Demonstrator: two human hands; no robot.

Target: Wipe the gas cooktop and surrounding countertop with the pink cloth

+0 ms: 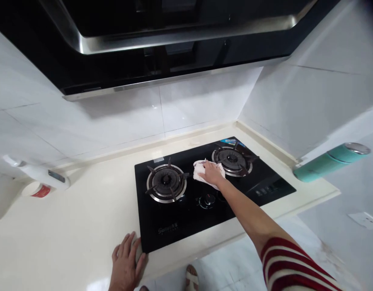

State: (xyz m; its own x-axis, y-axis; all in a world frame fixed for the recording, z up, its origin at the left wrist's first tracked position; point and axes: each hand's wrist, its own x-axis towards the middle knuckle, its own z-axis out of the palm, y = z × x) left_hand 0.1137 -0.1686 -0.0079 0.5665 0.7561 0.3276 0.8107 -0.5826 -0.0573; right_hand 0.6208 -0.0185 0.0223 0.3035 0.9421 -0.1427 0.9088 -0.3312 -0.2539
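Observation:
My right hand [211, 173] is pressed onto a white cloth [201, 169] that lies on the glass of the black gas stove [162, 216], between the two burners. The right burner [232, 158] is just beside the cloth's far edge, and the left burner [166, 182] stands a short way off. In front of the cloth is a control knob [209, 199]; a second knob is mostly hidden by my forearm. Fingers spread, my left hand [126, 258] rests on the counter at the stove's front left corner and holds nothing.
A black range hood [174, 60] hangs low over the back of the stove. A teal thermos [328, 163] stands at the right end of the cream counter [83, 210]. On the left are a white spray-type bottle [42, 173] and a red-and-white paper cup [38, 190].

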